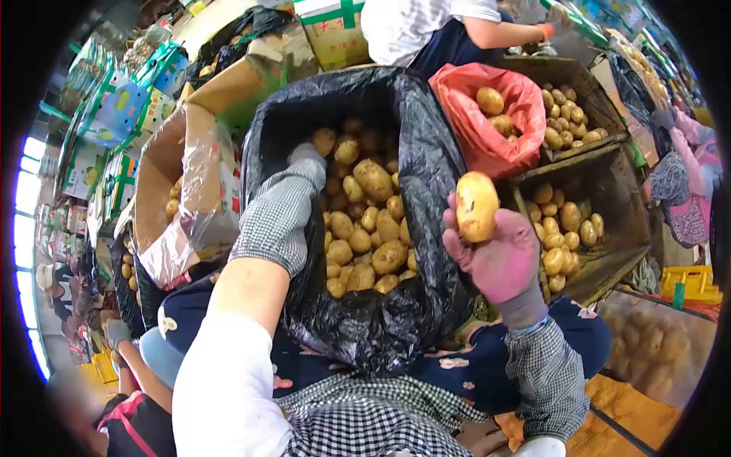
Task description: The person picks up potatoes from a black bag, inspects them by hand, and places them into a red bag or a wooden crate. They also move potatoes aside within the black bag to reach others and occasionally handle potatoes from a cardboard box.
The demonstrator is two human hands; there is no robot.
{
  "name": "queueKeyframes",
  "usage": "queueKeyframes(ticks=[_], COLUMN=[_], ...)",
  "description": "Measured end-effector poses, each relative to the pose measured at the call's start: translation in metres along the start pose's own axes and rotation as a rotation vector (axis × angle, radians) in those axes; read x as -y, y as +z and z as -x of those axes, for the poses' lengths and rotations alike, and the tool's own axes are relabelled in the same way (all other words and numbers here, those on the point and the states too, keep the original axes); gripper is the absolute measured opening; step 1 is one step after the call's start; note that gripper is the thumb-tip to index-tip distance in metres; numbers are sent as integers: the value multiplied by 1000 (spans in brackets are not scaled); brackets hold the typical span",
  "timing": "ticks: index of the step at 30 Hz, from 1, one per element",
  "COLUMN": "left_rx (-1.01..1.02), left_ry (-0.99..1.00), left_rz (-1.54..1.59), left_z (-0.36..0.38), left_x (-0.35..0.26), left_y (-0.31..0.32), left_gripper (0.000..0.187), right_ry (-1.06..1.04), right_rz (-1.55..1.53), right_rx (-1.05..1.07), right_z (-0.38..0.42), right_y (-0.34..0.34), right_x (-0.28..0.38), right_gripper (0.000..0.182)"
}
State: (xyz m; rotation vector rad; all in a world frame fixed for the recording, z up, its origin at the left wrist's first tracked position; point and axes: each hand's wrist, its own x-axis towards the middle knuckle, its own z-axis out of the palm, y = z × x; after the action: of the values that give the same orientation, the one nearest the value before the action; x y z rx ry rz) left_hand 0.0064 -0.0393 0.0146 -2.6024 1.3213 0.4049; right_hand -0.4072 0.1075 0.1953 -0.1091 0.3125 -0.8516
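Note:
A box lined with a black plastic bag stands before me, with many potatoes inside. My left hand, in a grey glove, reaches into its upper left part beside a potato; its fingers are largely hidden, so its grip cannot be made out. Right of the box, my right hand, in a pinkish glove, holds up one large potato between thumb and fingers. Close behind that hand is a red bag with a few potatoes in it.
Two wooden crates of smaller potatoes stand at the right. An open cardboard box with clear plastic is at the left. One person sits beyond the black-lined box, another at lower left. A yellow basket lies far right.

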Motion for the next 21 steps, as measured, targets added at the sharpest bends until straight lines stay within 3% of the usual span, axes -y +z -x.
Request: queueKeyframes(ticks=[2,9,10,11,13,15,19,20,21], left_rx=[40,845,790,987,872,1104,1062,1021,751], left_ry=[222,-84,328,203,448,707,825,883,1008], left_rz=[-46,1050,1143,1187,1478,1491,1558,1510,1397], left_z=[-31,35,60,97,180,200,280,281,282], left_x=[20,45,53,52,59,70,81,83,83], left_y=[20,-52,-59,-95,-128,-136,-155,-149,-146], left_gripper=[63,57,48,44,48,55,59,64,67], right_ry=[-10,22,16,15,6,-67,-191,-211,-232], right_rz=[29,63,120,156,232,348,407,401,393], right_rx=[-19,-80,-93,-76,-52,-84,-104,-103,-102], right_z=[2,-7,-8,-11,-8,-1,38,51,64], right_y=[3,2,4,4,-1,9,38,47,55], right_x=[0,-9,-11,-13,-17,-23,-51,-59,-66], right_gripper=[47,47,46,46,46,48,51,51,51])
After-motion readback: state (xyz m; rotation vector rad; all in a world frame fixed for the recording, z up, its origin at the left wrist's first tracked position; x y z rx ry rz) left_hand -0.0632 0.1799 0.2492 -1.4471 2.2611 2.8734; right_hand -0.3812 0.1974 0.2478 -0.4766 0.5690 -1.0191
